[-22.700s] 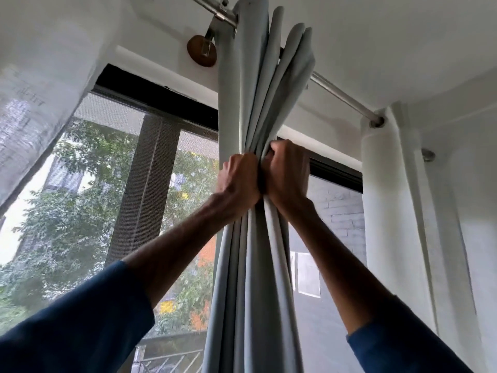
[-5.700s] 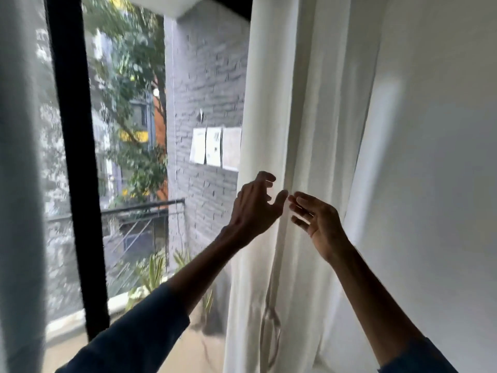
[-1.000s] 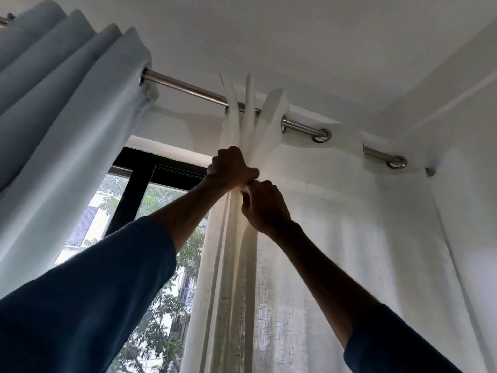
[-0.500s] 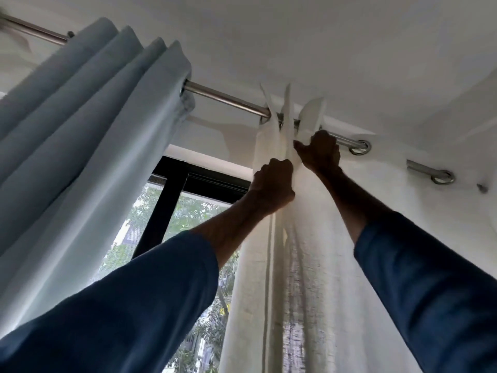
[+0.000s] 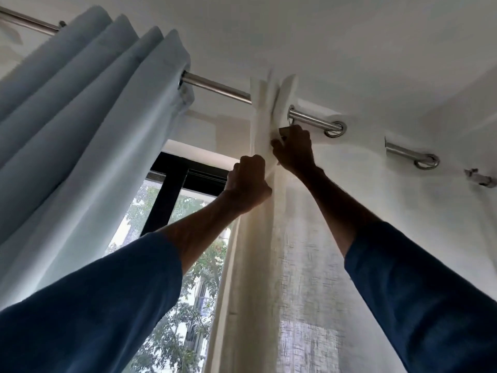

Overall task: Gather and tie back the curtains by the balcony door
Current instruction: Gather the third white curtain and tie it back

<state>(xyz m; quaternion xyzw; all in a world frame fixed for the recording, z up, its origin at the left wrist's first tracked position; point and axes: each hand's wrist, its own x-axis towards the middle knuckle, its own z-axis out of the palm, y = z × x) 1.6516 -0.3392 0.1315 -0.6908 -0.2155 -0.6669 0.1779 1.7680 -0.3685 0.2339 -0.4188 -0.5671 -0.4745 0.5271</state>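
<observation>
Overhead, left hand (image 5: pixel 248 181) and right hand (image 5: pixel 294 148) clench the sheer curtain (image 5: pixel 304 265) at twelve o'clock. Seems light, limp; best gripped bunched.

Your left hand (image 5: pixel 248 183) grips the white curtain's (image 5: pixel 304 278) gathered folds; your right hand (image 5: pixel 294 148) pinches them higher, just under the rod (image 5: pixel 216 87).

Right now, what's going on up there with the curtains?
A person reaches up with both hands to gather the white sheer curtain under the rod. The left hand grips the bunched folds; the right hand grips fabric just above. The blue curtain hangs bunched to the left. No tie shows yet.
</observation>
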